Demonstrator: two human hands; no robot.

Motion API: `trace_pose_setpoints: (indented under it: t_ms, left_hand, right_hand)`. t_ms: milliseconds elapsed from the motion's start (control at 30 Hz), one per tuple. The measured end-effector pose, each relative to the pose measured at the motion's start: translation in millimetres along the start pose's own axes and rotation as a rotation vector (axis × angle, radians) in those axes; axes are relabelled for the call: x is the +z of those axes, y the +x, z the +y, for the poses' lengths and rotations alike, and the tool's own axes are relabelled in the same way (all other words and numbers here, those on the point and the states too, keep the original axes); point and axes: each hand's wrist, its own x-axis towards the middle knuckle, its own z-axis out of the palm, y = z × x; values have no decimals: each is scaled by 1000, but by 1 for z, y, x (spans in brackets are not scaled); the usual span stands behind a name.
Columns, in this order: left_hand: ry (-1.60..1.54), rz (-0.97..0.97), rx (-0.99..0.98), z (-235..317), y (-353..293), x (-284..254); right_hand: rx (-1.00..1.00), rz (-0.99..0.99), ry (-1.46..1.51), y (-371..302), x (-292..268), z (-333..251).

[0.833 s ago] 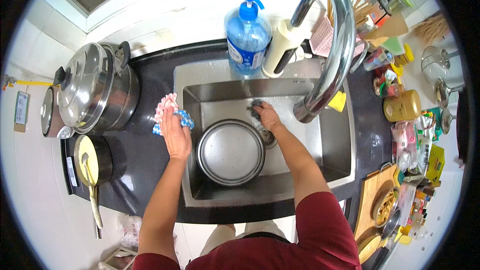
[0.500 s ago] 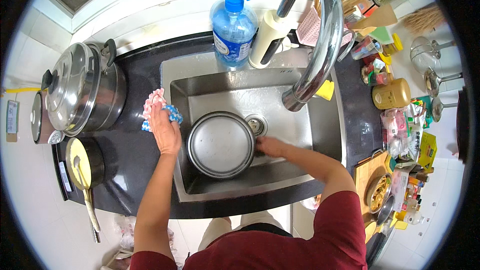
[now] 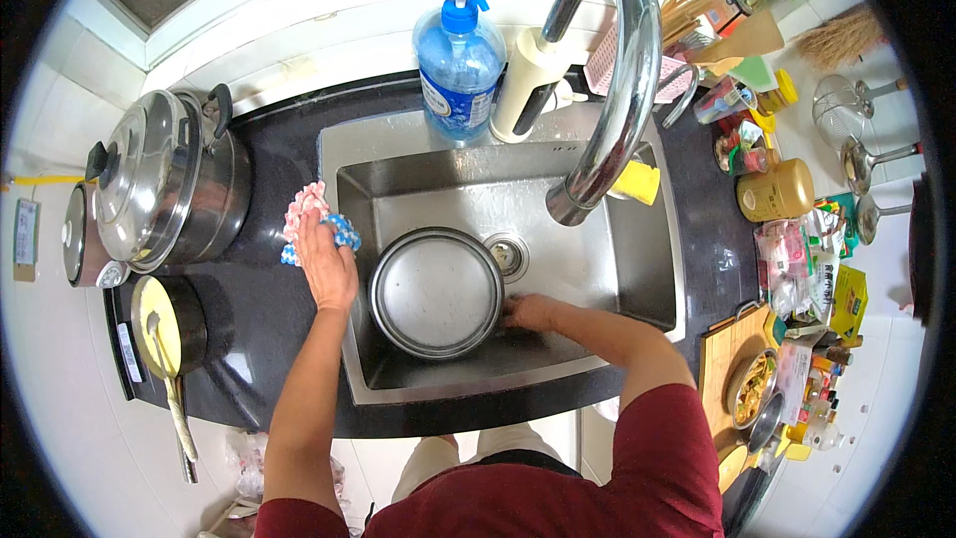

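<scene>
My left hand (image 3: 326, 264) presses on a bunched pink and blue checked cloth (image 3: 304, 201) on the dark counter, left of the sink. Its fingers curl into the fabric. A round, shallow metal pan (image 3: 436, 291) lies in the left half of the steel sink (image 3: 558, 359). At the pan's right edge is my right hand (image 3: 533, 312), closed against the rim. Its fingertips are partly hidden there, close to the drain (image 3: 508, 257).
The chrome faucet (image 3: 627, 80) arches over the sink's right side. Behind stand a blue pump bottle (image 3: 458, 70) and a cream bottle (image 3: 523, 85). A large lidded pot (image 3: 149, 179) and a dark saucepan (image 3: 184, 329) are at left; a cutting board (image 3: 719, 354) sits at right.
My right hand has slid slightly toward me along the pan's right rim. The whole view has shifted a little; my left hand stays on the cloth.
</scene>
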Motion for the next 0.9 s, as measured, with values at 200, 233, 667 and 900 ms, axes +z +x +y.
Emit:
trace_pose_setpoints:
  t_ms: [200, 233, 667, 900]
  left_hand:
    - [-11, 18, -16, -2, -1, -2]
    - [-19, 15, -16, -1, -1, -2]
    - [-19, -2, -33, 1, 0, -4]
    - [-15, 7, -51, 2, -1, -7]
  right_hand:
    - [686, 43, -29, 0, -60, 37]
    - [828, 149, -49, -13, -54, 43]
    - [1164, 454, 96, -9, -51, 65]
    - [1409, 408, -104, -12, -134, 39]
